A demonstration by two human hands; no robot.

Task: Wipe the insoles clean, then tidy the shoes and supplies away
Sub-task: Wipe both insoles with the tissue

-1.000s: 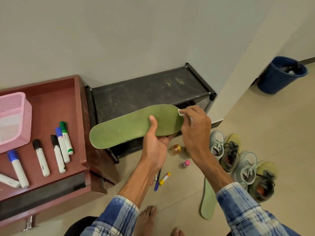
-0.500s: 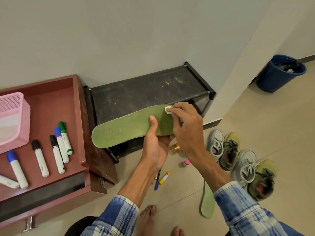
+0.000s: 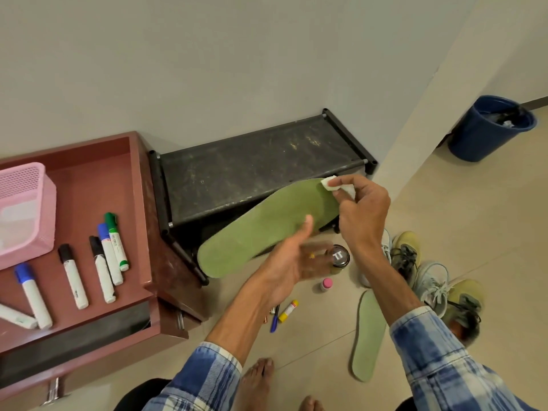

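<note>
My left hand (image 3: 292, 258) holds a green insole (image 3: 261, 232) from below, thumb on its top face, in front of the black shoe rack (image 3: 255, 170). At the insole's upper right end, my right hand (image 3: 360, 210) pinches a small white wipe (image 3: 332, 183) against the edge. A second green insole (image 3: 367, 336) lies on the floor at lower right. Beside it stand several shoes (image 3: 430, 280) in grey and yellow-green.
A black-lidded jar (image 3: 339, 256), a pink-capped bottle (image 3: 326, 284), a glue stick (image 3: 287, 311) and a blue pen (image 3: 274, 320) lie on the floor. At left, a maroon table (image 3: 139, 203) carries markers (image 3: 108, 253) and a pink basket (image 3: 23, 209). A blue bin (image 3: 489, 127) stands far right.
The insole has tilted, its right end now higher. My right hand slid left with the wipe, then back to the insole's right tip. The jar below is now uncovered.
</note>
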